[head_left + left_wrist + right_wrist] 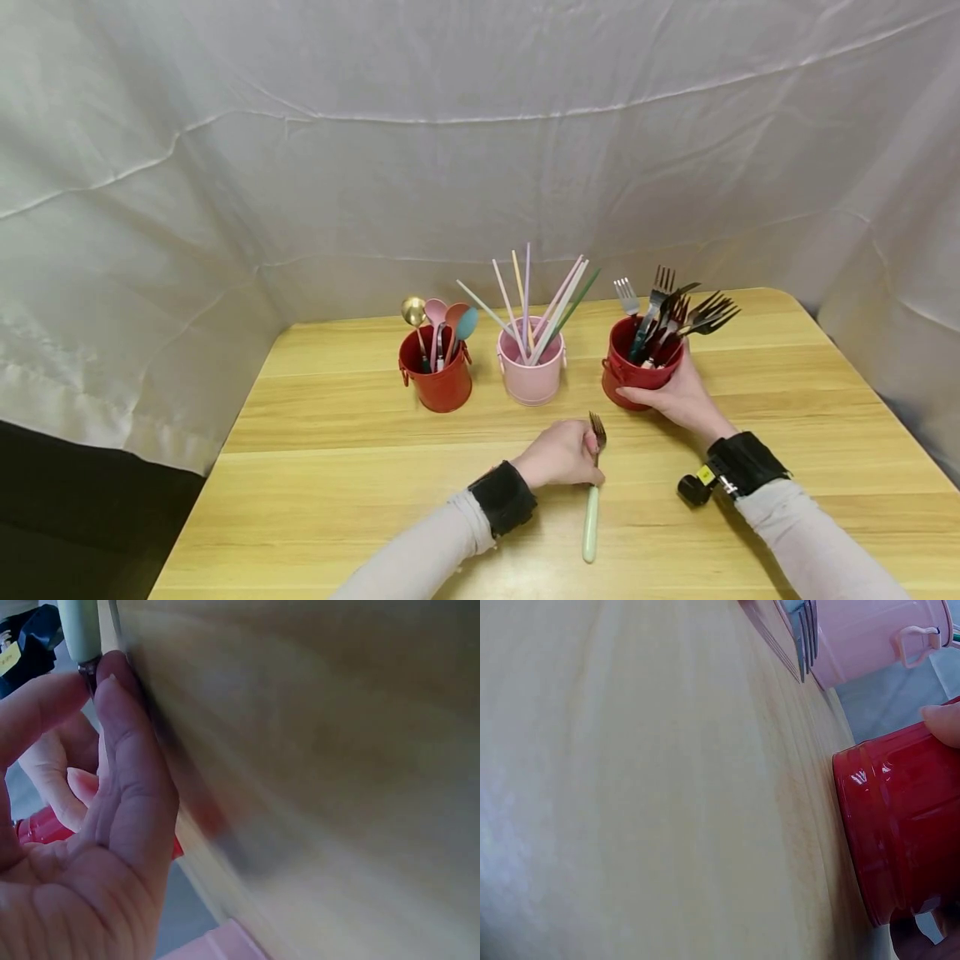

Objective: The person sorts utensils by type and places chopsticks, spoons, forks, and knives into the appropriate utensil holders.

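Nearest the viewer, a single fork (592, 492) with a pale green handle lies on the wooden tabletop (337, 508), tines pointing away. The left hand (558, 454) rests over its neck, fingers curled round the metal shank where it meets the handle; the left wrist view confirms a pinch at that junction. In my judgement the hold sits far forward, so the handle end would swing on lifting; a firm pinch and a level lift would serve best.

Just beyond, the right hand (678, 396) wraps the side of the red fork bucket (637, 375), steadying it; a fingertip on its wall shows in the right wrist view.

Three buckets stand in a row. The red fork bucket holds roughly seven or eight forks; overlap prevents an exact count. The pink bucket (530, 375), centre, holds about eight chopsticks. The red spoon bucket (438, 379), left, holds four spoons.

A white cloth backdrop (300, 167) closes the rear.
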### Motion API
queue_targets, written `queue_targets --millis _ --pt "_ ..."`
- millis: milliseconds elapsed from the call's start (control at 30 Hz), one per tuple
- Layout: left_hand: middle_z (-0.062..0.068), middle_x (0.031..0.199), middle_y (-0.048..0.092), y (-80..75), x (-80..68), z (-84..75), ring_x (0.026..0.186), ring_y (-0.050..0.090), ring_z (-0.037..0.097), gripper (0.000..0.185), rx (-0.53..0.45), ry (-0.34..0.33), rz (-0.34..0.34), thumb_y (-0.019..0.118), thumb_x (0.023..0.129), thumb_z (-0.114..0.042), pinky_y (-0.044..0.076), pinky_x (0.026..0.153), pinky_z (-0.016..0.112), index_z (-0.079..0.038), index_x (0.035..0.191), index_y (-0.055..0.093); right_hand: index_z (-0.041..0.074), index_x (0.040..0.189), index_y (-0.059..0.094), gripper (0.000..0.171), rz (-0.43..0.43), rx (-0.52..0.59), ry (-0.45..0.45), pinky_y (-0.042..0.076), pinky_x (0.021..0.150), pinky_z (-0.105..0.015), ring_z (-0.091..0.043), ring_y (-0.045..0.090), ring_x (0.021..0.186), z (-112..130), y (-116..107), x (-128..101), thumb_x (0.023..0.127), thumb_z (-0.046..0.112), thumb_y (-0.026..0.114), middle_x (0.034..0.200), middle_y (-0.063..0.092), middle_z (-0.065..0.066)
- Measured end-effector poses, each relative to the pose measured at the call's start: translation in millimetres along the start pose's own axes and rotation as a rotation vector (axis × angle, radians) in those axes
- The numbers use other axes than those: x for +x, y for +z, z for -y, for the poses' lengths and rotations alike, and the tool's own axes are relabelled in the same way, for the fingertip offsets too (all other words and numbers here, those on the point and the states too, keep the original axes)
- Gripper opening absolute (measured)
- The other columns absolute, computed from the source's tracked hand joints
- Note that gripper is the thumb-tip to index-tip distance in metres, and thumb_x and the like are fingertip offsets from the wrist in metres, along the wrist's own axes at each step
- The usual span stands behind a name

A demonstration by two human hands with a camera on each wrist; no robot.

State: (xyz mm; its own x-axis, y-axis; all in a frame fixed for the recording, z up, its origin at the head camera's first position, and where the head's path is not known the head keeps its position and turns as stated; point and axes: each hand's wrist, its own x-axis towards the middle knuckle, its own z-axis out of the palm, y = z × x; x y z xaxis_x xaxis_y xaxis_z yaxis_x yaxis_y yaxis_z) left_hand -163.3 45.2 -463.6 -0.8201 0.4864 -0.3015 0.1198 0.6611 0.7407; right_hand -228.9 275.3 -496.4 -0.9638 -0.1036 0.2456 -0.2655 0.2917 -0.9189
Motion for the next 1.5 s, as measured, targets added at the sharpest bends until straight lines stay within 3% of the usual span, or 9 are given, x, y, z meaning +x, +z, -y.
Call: queue_targets --millis 167,333,500,633,800,967,1133,1300,1500 --pt "-0.004 0.066 0.058 -4.0 -6.3 8.0 0.057 0.055 0.006 0.03 -0.356 -0.014 0.071 0.08 0.076 0.004 0.049 0.055 0.018 -0.009 0.085 0.054 0.019 0.155 0.023 0.11 0.001 -0.016 0.009 0.032 0.102 -0.001 0.009 0.043 0.125 1 0 0 0.07 0.002 0.09 0.149 0.045 -0.017" --pt "-0.001 0.069 0.063 -9.3 -8.8 9.8 0.06 0.059 0.007 0.021 -0.596 -0.073 0.109 0.074 0.081 0.006 0.051 0.056 0.019 -0.005 0.089 0.059 0.019 0.155 0.023 0.109 -0.002 -0.022 0.007 0.032 0.102 -0.001 0.01 0.043 0.124 1 -1 0 0.07 0.001 0.09 0.149 0.045 -0.018" --pt "0.014 0.088 0.076 -11.3 -7.5 11.4 0.071 0.065 0.006 0.013 -0.668 -0.061 0.141 0.072 0.088 0.002 0.061 0.07 0.024 0.006 0.1 0.071 0.019 0.155 0.023 0.109 0.003 -0.029 0.012 0.031 0.102 -0.001 0.009 0.042 0.124 2 -1 0 0.07 0.003 0.09 0.15 0.044 -0.018" --pt "0.025 0.112 0.073 -10.8 -6.5 12.8 0.082 0.069 0.009 0.02 -0.695 -0.015 0.177 0.067 0.095 -0.005 0.062 0.081 0.031 0.008 0.11 0.072 0.019 0.155 0.023 0.11 0.002 -0.023 0.01 0.032 0.102 -0.001 0.008 0.042 0.125 2 0 0 0.07 0.002 0.09 0.15 0.044 -0.018" --pt "0.03 0.109 0.069 -9.5 -4.9 13.2 0.09 0.073 0.019 0.026 -0.783 0.056 0.168 0.057 0.102 -0.008 0.062 0.087 0.039 0.012 0.116 0.064 0.018 0.155 0.023 0.11 -0.005 -0.029 0.006 0.032 0.102 -0.001 0.009 0.042 0.124 1 0 0 0.07 0.002 0.09 0.15 0.043 -0.018" --pt "0.038 0.112 0.065 -11.0 -2.6 11.4 0.089 0.072 0.016 0.03 -0.784 0.15 0.124 0.054 0.103 -0.009 0.06 0.091 0.04 0.016 0.12 0.059 0.018 0.155 0.024 0.11 -0.008 -0.034 -0.005 0.032 0.103 -0.001 0.01 0.043 0.124 -1 -1 0 0.069 0.001 0.09 0.149 0.044 -0.019" --pt "0.035 0.109 0.068 -15.8 -0.7 6.8 0.088 0.07 0.009 0.03 -0.684 0.242 0.039 0.055 0.103 -0.01 0.06 0.091 0.029 0.016 0.116 0.061 0.018 0.155 0.024 0.109 -0.008 -0.041 -0.011 0.032 0.102 -0.002 0.009 0.044 0.123 -2 -1 0 0.07 0.001 0.09 0.149 0.045 -0.019" --pt "0.031 0.105 0.071 -21.8 2.0 1.0 0.09 0.073 0.014 0.027 -0.603 0.305 -0.04 0.056 0.102 -0.009 0.06 0.086 0.024 0.015 0.113 0.064 0.019 0.155 0.024 0.11 -0.001 -0.033 -0.011 0.032 0.102 -0.002 0.008 0.043 0.124 0 -1 0 0.069 0.001 0.09 0.149 0.044 -0.018" --pt "0.026 0.104 0.074 -30.3 8.1 -7.3 0.093 0.075 0.025 0.025 -0.529 0.334 -0.116 0.058 0.101 -0.01 0.059 0.086 0.02 0.01 0.113 0.067 0.019 0.156 0.023 0.111 0.004 -0.039 -0.026 0.032 0.103 -0.003 0.007 0.043 0.125 1 -1 1 0.069 0.0 0.09 0.15 0.044 -0.018"
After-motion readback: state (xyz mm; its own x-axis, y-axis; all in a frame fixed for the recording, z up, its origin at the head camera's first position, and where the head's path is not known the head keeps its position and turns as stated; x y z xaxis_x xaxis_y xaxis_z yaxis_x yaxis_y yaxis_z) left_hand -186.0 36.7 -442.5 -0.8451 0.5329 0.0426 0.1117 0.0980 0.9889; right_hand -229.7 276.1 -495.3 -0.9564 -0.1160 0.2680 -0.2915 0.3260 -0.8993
